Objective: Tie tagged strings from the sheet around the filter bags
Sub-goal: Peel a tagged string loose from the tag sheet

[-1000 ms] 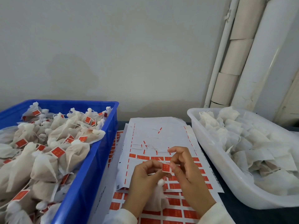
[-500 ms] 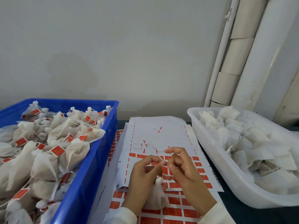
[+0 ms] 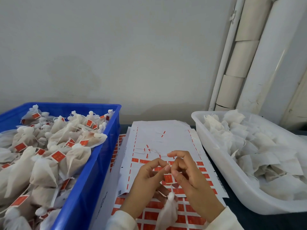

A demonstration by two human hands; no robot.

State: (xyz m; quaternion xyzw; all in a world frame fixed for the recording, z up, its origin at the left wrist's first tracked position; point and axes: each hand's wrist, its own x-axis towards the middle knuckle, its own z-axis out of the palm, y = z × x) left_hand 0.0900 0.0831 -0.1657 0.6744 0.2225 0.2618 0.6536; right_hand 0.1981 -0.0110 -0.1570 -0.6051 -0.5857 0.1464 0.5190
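Filter bag point(image 3: 167, 211) hanging below both hands over tag sheet point(image 3: 166, 138); left hand point(image 3: 147, 178) and right hand point(image 3: 187, 178) pinching its string, red tag point(image 3: 168, 178) dangling between them.

Since a second ago the red tag point(image 3: 168, 178) dropped a bit, now hanging between both hands instead of sitting up by the fingertips. Left hand point(image 3: 146, 180) and right hand point(image 3: 191, 178) drew their fingertips together, pinching the string above it. The bag point(image 3: 167, 211) shifted slightly right.
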